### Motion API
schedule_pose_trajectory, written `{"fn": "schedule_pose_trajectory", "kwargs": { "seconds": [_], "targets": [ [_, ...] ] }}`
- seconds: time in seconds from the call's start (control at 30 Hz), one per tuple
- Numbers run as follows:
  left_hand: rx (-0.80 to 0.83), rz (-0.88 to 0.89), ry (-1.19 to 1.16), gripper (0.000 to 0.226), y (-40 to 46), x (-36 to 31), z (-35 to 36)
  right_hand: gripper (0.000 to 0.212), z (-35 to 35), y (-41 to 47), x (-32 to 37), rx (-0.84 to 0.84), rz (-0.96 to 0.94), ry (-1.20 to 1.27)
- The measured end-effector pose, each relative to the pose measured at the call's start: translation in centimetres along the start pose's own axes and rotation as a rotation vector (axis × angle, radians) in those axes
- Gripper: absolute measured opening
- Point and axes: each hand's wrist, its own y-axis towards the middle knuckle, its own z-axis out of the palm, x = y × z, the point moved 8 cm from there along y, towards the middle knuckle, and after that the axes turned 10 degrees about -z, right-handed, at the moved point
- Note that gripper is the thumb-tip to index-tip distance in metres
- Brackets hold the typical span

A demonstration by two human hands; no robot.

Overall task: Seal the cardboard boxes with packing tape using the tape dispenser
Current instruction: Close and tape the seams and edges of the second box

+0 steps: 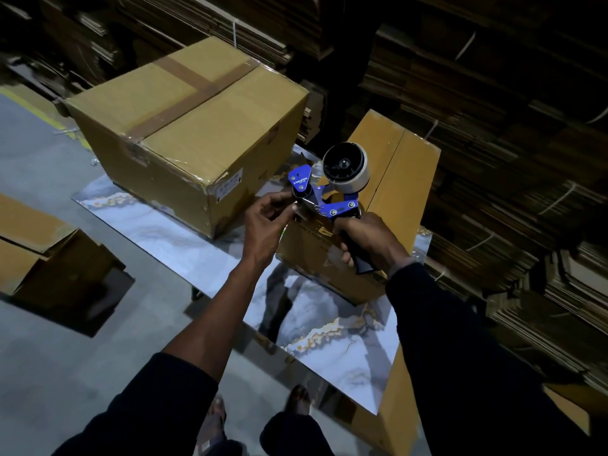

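One tape dispenser (329, 192) is in view, blue-framed with a black handle, carrying one roll of tape (345, 166) on its hub. It is held in the air above the near edge of the marble-patterned table (329, 324), in front of the smaller cardboard box (391, 179).

Right hand (365, 241): fingers wrapped firmly round the black handle, dispenser upright with the roll uppermost.

Left hand (266, 218): fingertips drawn together at the front roller end of the dispenser, pinching there. Whether a tape end lies between the fingers cannot be determined; the area is small and dark.

Boxes on the table, counted: two. The large cardboard box (187, 133) stands at the far left end, flaps closed, with one brown tape strip along the top seam and one shorter strip crossing it. The smaller cardboard box stands to its right, flaps closed and meeting at a centre seam; no tape strip can be made out on its top.

Off the table: one open box (42, 251) sits on the floor (82, 373) at left. Bundled flat cardboard stacks (493, 110) fill the background and right side. Two feet (256, 409) show at the bottom edge.
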Motion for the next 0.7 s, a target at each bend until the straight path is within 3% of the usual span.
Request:
{"fn": "schedule_pose_trajectory", "kwargs": {
  "seconds": [0.23,0.4,0.7],
  "targets": [
    [-0.009,0.004,-0.006,0.016,-0.1,-0.6,0.3,0.013,0.1,0.1,-0.1,0.022,-0.001,0.0],
    [0.0,0.028,0.018,0.031,0.0,-0.5,0.9,0.011,0.0,-0.1,-0.2,0.017,0.016,0.027],
    [-0.015,0.104,0.128,0.038,-0.5,-0.8,2.0,0.01,0.4,-0.2,-0.5,0.046,0.106,0.119]
  ]
}}
